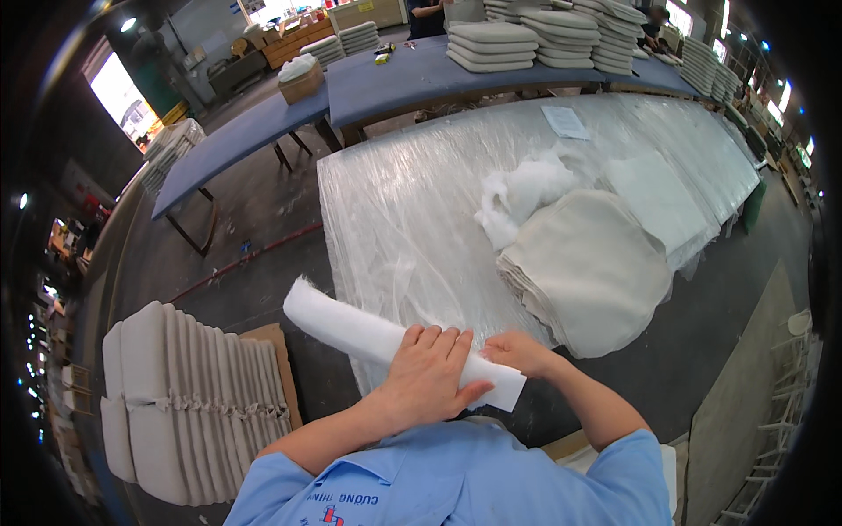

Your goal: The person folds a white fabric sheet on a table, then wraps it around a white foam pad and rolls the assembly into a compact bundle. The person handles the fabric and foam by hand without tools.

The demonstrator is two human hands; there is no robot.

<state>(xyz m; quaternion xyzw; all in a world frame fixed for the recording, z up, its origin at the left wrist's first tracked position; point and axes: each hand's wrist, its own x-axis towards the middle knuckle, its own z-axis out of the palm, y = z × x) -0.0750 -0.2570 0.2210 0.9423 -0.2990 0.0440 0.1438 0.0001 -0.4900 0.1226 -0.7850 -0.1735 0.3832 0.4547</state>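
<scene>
A long white padding strip (pixel 351 331), fluffy at its far left end and flat and smooth at its near right end, lies slantwise in front of my body. My left hand (pixel 428 373) is wrapped over it from above, thumb on the near side and fingers over the far side. At the strip's far edge my right hand (pixel 519 353) is closed with curled fingers, pinching there; its fingertips are partly hidden. Just beyond stands a table covered with clear plastic sheeting (pixel 386 210). On it lie a stack of rounded beige fabric pieces (pixel 596 263) and loose white fibre wadding (pixel 526 193).
Beige cushions (pixel 193 403) stand packed in a row at my left, against cardboard (pixel 285 377). Blue-topped tables (pixel 395 83) run along the back, bearing stacked cushions (pixel 493 48) and a cardboard box (pixel 301 83). Other people (pixel 427 17) are at the far side. White chair frames (pixel 772 438) line the right.
</scene>
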